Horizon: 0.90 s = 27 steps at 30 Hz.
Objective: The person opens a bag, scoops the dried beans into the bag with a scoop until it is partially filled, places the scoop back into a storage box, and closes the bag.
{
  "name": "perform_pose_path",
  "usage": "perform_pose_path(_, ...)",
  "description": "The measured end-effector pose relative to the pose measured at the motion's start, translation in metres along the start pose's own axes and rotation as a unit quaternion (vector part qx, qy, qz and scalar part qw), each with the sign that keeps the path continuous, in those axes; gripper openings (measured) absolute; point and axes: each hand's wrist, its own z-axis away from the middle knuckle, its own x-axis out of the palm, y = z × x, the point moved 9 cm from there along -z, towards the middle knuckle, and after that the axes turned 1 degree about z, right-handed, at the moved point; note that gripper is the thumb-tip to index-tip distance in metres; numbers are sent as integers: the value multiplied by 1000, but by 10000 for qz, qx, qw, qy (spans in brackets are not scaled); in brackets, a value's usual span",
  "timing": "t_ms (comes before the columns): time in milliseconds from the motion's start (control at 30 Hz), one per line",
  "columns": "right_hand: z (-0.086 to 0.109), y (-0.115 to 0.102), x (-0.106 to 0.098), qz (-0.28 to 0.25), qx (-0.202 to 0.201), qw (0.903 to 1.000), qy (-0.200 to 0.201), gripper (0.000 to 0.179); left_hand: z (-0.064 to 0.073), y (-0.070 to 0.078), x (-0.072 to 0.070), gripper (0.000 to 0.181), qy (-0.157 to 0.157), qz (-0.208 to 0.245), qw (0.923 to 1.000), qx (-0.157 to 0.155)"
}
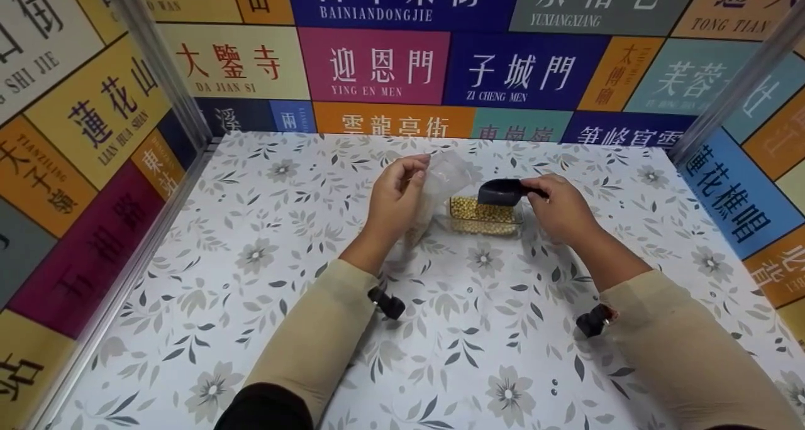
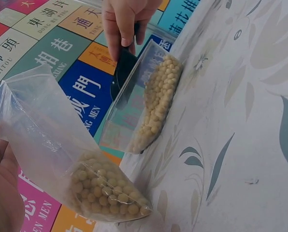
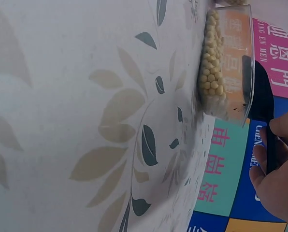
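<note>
My left hand [image 1: 397, 191] pinches the top of a clear plastic bag [image 2: 52, 125]. Soybeans [image 2: 108, 191] fill the bag's bottom corner, which hangs down to the tabletop. In my right hand [image 1: 560, 207] is the handle of a black scoop [image 1: 500, 192]. The scoop's bowl reaches over the rim of a clear rectangular container [image 1: 519, 224] and dips partly inside it in the right wrist view. Yellow soybeans [image 3: 212, 63] lie in the container's lower part. The bag stands just left of the container. What the scoop's bowl holds is hidden.
A white tabletop [image 1: 352, 354] with a leaf and flower print lies under everything. Panels [image 1: 377, 71] with coloured street-name signs rise at the back and along both sides. Each sleeve carries a small black camera [image 1: 387, 303] near the wrist.
</note>
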Motion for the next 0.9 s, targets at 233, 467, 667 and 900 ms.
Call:
perform_pose_path(233,-2,-12,-1,767,-323,9962,244,39,0,1,0,14,4,20,10000,8)
perform_pose_path(467,-1,-24,5,1512,-712,9853,350,35,1,3,-1,15,-43,-88,9999,69)
perform_pose_path(667,-3,-36,7,1858,-1010,9767,370,34,0,3,-1,15,-37,-29,9999,111)
perform_pose_path(900,-12,-43,8,2198,-718,9728,-120,35,0,3,-1,16,-46,-18,9999,105)
